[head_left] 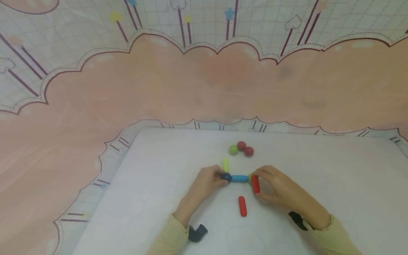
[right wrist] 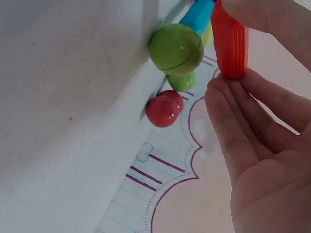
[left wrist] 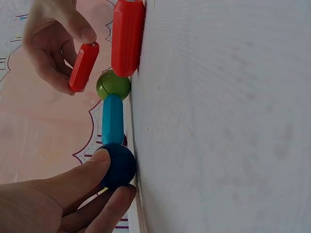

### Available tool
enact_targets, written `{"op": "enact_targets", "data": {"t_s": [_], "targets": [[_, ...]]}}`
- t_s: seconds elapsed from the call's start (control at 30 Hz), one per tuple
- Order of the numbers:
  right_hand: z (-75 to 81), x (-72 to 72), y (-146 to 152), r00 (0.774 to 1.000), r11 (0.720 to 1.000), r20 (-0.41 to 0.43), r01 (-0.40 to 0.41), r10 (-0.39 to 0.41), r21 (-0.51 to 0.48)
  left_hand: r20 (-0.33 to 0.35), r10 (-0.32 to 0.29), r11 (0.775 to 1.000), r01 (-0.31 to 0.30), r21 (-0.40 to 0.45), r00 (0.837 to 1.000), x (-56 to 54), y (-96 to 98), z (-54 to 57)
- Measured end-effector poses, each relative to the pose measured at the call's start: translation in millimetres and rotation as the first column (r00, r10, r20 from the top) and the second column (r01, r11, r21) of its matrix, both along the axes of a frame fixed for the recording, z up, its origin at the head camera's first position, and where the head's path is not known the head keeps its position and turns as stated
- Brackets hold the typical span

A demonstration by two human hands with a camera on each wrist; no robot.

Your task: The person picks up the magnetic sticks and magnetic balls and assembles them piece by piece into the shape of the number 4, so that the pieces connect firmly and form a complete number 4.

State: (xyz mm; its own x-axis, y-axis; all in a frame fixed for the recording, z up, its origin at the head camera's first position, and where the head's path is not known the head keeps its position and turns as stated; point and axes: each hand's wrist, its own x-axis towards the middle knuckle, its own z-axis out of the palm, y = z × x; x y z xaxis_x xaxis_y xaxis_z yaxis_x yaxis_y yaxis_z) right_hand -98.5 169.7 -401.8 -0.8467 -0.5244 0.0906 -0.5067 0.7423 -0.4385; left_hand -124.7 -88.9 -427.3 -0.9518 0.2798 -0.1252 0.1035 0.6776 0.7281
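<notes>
My left hand (head_left: 207, 182) pinches a dark blue ball (head_left: 226, 177) between thumb and fingers. From that ball a light blue rod (head_left: 239, 178) runs right to a green ball (right wrist: 176, 48). A yellow rod (head_left: 225, 165) extends from the blue ball's far side. My right hand (head_left: 282, 187) holds a red rod (head_left: 256, 184) by its two ends, thumb at one and fingertips at the other. In the head view this rod overlaps the green ball; both wrist views show it held apart from the ball. A second red rod (head_left: 243, 206) lies nearer me on the table.
Beyond the hands, another green ball (head_left: 233, 149) and two red balls, one in front (head_left: 248, 151) and one behind (head_left: 241, 145), sit grouped on the white table (head_left: 165, 152). Black pieces show beside the left sleeve (head_left: 170, 233) and right sleeve (head_left: 333, 235).
</notes>
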Motion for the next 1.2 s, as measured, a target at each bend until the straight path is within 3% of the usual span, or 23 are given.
{"op": "enact_targets", "data": {"t_s": [0.4, 0.77, 1.2], "targets": [[3.7, -9.9, 0, 0.995, 0.995, 0.019, 0.099, -0.099, -0.004, 0.001, 0.0, 1.0, 0.0, 0.016, 1.0, -0.3, -0.2, 1.2], [-0.3, -21.0, 2, 0.993, 0.992, -0.042, 0.113, -0.115, -0.052, -0.004, -0.002, 1.0, 0.003, 0.008, 1.0, -0.8, -0.6, -1.5], [-4.0, -34.8, -1, 0.989, 0.985, -0.027, 0.142, -0.145, -0.101, 0.001, 0.002, 1.0, -0.002, 0.016, 1.0, -0.2, -0.4, -1.1]]}}
